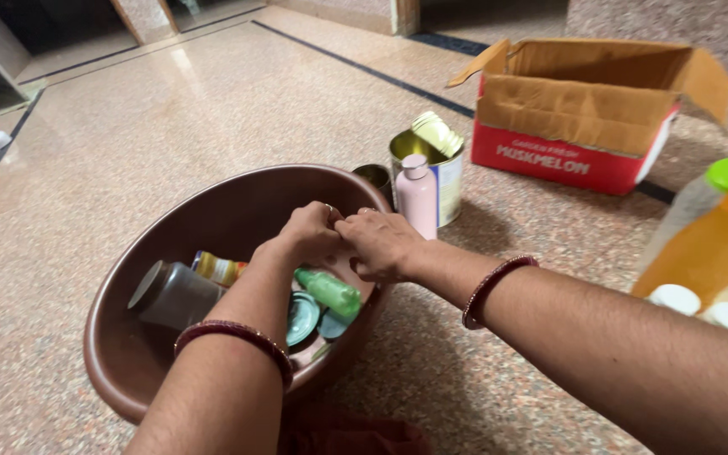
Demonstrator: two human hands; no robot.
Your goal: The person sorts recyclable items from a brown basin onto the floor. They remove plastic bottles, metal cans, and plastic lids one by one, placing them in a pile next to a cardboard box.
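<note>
- Over the far rim of the brown plastic basin [212,202], the left hand [309,236] and the right hand [381,244] are meeting, fingertips touching
- Both hands are curling narrow around something small between them; what they are gripping cannot be told
- Just below the hands, a green bottle [329,291] is lying tilted inside the basin, beside round teal lids [301,318]
- At the basin's left side, a dark jar [174,295] is lying on its side, with a yellow-labelled container [216,268] next to it
- Behind the right hand, a pink bottle [417,195] is standing upright, touching an open tin can [436,168]
- Farther back, an open cardboard box [587,114] is sitting on the speckled floor [128,135]
- At the right edge, an orange bottle [714,240] is leaning near white caps [674,297]
</note>
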